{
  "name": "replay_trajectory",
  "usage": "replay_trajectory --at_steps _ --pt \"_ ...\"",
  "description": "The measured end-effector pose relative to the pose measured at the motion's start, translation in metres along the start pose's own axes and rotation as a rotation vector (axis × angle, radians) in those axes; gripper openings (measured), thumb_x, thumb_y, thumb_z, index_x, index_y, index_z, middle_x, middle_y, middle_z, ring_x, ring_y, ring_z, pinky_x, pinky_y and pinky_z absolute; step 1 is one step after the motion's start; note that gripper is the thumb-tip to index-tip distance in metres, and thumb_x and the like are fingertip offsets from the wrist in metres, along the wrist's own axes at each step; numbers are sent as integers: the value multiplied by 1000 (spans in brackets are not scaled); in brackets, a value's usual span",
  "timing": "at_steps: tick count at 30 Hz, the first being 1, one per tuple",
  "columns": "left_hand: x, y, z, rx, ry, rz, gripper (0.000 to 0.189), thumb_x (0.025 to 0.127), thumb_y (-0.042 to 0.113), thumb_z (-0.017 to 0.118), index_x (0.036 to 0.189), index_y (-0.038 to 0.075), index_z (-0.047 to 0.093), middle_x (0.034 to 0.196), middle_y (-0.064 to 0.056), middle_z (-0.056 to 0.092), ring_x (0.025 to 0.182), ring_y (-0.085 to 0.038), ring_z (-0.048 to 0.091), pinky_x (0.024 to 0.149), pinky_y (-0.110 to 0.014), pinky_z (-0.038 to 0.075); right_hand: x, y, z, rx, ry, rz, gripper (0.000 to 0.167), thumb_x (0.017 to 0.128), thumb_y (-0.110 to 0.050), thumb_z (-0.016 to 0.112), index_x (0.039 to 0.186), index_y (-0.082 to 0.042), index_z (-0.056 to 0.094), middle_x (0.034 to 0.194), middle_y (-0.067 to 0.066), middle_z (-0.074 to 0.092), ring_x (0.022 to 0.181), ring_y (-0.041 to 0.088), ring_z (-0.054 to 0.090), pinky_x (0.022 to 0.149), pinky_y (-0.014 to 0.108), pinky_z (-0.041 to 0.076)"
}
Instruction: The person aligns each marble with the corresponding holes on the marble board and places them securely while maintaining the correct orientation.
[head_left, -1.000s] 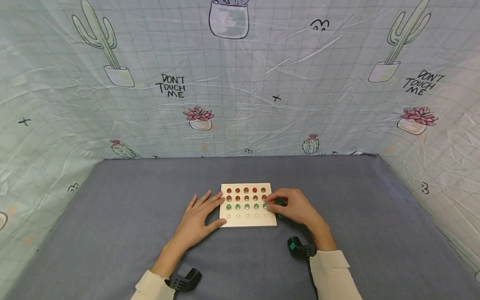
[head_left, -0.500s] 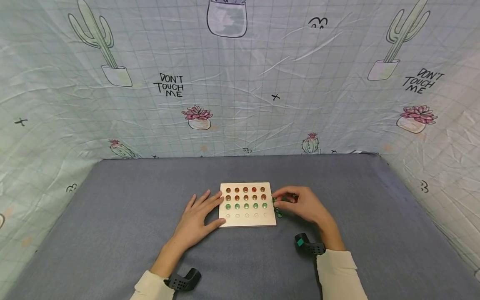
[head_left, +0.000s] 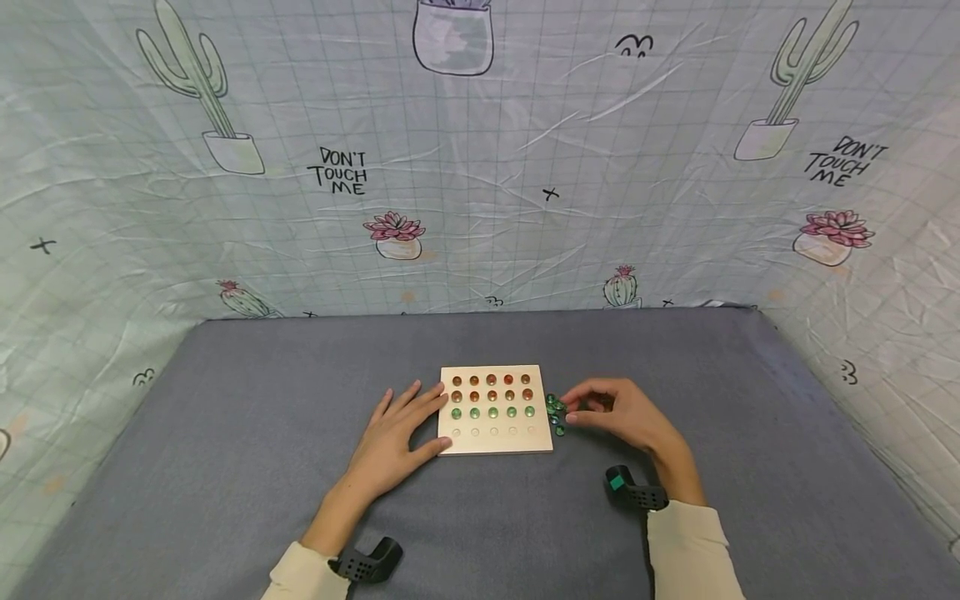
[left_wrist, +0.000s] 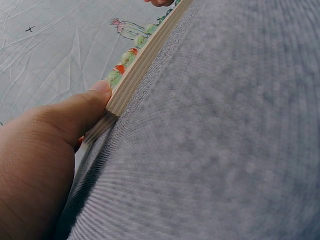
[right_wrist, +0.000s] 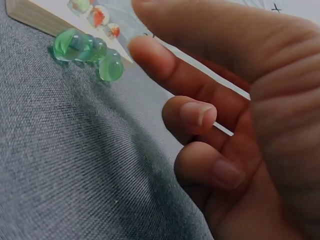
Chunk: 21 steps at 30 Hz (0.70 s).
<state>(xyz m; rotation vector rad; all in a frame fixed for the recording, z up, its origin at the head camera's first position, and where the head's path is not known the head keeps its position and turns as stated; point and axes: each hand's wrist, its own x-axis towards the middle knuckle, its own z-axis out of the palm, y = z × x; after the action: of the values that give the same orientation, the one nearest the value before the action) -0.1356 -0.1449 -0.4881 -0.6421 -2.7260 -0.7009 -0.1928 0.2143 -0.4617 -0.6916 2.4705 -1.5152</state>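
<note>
Where the wooden board [head_left: 495,445] is set: near the middle of the grey cloth [head_left: 480,517], with its long edges aligned from 9 to 3 o'clock, 12 being farthest from the person.
Rows: amber marbles [head_left: 492,396] are held in the two toward 12 o'clock, seated green marbles [head_left: 492,412] in the third; shallow hollows [head_left: 494,432] are exposed toward 6.
Open room: cloth is spread from the far edge to the patterned backdrop [head_left: 465,167] at 12 o'clock, and widely toward 9 and 3.
Right edge: bordered at 3 o'clock by loose green marbles [head_left: 556,408].
Left hand [head_left: 393,446]: opened flat, fingers spread; two fingertips are rested on the 9 o'clock edge, the thumb on the corner at 8.
Right hand [head_left: 622,414]: placed at 3 o'clock beside the loose marbles; thumb and index finger are parted, the others loosely curled; whether a marble is touched cannot be told.
</note>
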Motion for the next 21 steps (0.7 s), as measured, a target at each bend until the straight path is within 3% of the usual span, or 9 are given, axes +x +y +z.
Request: replay_trajectory --at_steps 8,21 --pt "-1 0 2 -8 20 9 66 85 49 66 140 16 52 146 0 44 137 -32 34 111 -59 13 0 2 1 -11 -62 33 20 80 -26 80 94 -14 75 79 4 65 62 16 51 57 24 43" --pt "-2 2 1 -17 14 -6 65 86 49 66 141 17 51 147 1 42 138 -31 31 111 -59 12 0 1 3 -40 -139 72 20 78 -26 80 94 -15 75 61 5 52 51 11 39 52 24 37"
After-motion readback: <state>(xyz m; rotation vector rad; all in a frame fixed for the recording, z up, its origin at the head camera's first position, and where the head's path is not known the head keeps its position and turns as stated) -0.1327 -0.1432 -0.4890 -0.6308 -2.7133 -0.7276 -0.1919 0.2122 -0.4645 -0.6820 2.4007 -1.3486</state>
